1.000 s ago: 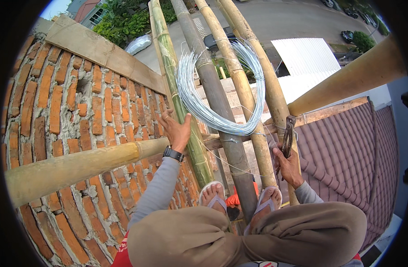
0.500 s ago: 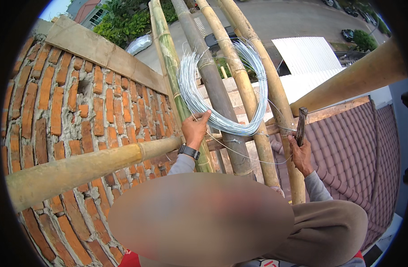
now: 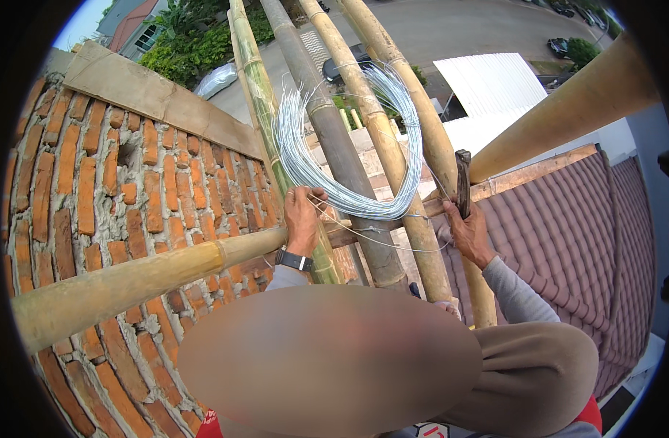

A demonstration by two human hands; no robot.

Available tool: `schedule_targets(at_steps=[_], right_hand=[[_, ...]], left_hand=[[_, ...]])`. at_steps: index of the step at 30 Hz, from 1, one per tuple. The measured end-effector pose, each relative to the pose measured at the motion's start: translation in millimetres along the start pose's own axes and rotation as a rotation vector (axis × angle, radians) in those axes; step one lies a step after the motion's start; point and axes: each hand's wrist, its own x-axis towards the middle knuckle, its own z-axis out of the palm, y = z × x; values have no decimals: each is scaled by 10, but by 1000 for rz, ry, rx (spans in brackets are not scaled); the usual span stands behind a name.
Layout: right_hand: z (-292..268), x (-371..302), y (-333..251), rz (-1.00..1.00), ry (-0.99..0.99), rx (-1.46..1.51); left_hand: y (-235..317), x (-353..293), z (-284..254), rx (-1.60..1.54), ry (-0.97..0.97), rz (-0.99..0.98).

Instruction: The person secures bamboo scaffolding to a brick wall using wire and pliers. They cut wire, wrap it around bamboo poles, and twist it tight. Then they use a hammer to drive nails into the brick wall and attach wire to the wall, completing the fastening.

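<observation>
A loop of silvery wire lies across several bamboo poles in front of me. My left hand, with a dark watch on its wrist, is just below the coil's lower left side, fingers closed on a thin strand. That strand curves below the coil toward my right hand. To the right of the coil, my right hand grips dark, rusty pliers, which stick up out of the fist. Another length of wire runs from the coil to the right fingertips; their exact hold on it is hard to make out.
A brick wall rises at the left. A thick bamboo pole crosses before it, and another slants at the right. Beyond are a tiled roof, a white corrugated sheet and a road far below.
The view has shifted slightly. My right hand has moved left and up with the pliers, closer to the coil. My left hand has drawn a little away from the coil's edge, still pinching the strand.
</observation>
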Motion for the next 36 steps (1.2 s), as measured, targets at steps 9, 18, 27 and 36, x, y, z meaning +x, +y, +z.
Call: schedule_targets(at_steps=[9,18,27,36], right_hand=[[623,721,-201,-53,-63,-379],[701,1060,-181,14,21,-516],[471,962,-513,99,102,-288],[194,223,-2115,-219,-415,209]], left_hand=[[422,-351,153,-298,-173,56],[886,-1510,-495,-5,-284,263],[1875,-1878,-1011,117,-225,136],[1989,-1853,-343,246,-567,11]])
